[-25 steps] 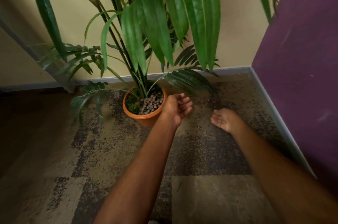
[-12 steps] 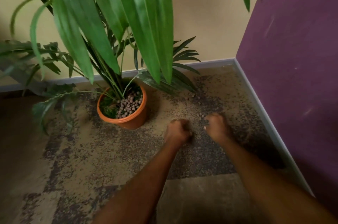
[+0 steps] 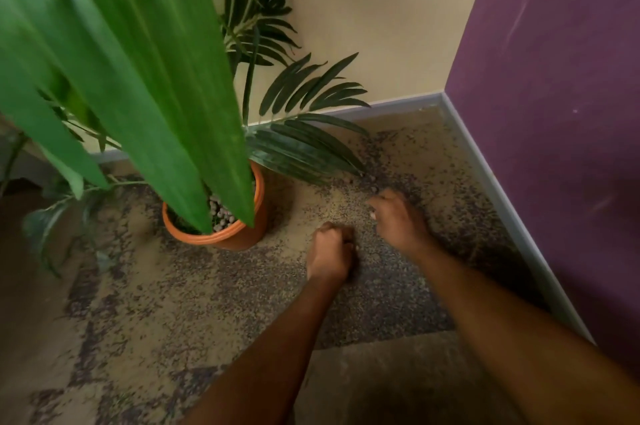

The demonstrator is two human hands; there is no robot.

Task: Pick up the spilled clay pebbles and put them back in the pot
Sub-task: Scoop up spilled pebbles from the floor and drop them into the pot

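Note:
The orange pot [image 3: 242, 238] stands on the carpet left of my hands. Brown clay pebbles [image 3: 219, 213] show inside it between the palm leaves. A few spilled pebbles [image 3: 372, 187] lie on the carpet just beyond my right hand. My left hand [image 3: 330, 251] rests on the carpet as a closed fist, right of the pot; whatever is inside the fist is hidden. My right hand [image 3: 398, 218] is knuckles up with its fingers curled down onto the carpet. I cannot tell whether it holds pebbles.
Big green palm leaves [image 3: 138, 71] hang close to the camera and cover the pot's left side. A lower frond [image 3: 304, 147] spreads over the carpet behind the spill. The purple wall [image 3: 554, 112] and its grey baseboard [image 3: 512, 213] close off the right; a beige wall stands behind.
My left hand left the pot's rim, where it was open, and came down to the carpet as a fist. My right hand turned palm down onto the spill. The view moved closer.

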